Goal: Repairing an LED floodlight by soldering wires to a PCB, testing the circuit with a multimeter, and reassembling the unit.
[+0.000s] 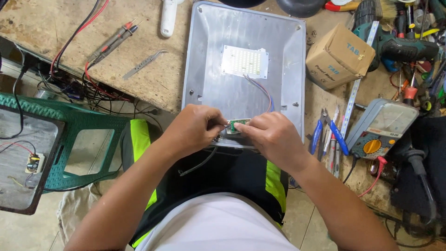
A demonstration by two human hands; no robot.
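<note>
Small green circuit board (238,124) sat at the near edge of the grey metal housing (288,69), long axis running left to right. From the head view, left hand (197,128) and right hand (274,137) pinched its opposite ends, fingertips closed, equally near.

Bare forearms, no sleeves; white shirt; black shorts, neon-yellow side stripes.

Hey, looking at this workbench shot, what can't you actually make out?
Head view only:
- Small green circuit board: mostly hidden by left hand and right hand.
- Metal tray: near edge covered by the hands.
- Tool pile: cut off by the right edge.
</note>
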